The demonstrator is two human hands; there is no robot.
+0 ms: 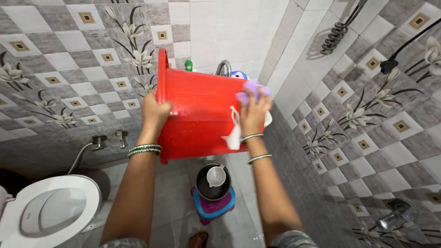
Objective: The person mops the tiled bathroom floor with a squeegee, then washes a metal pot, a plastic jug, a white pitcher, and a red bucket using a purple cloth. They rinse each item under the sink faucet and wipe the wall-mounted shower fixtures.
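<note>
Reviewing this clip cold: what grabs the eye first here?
A big red bucket, tipped on its side at chest height, fills the centre. The left hand grips its rim while the right hand presses a purple scrubber against its wall. Below stand a dark bucket holding a mug, and a white toilet at lower left.

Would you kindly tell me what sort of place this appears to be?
Most likely a home bathroom: a white toilet at lower left, wall taps on patterned tiles, and a shower hose hanging above.
</note>
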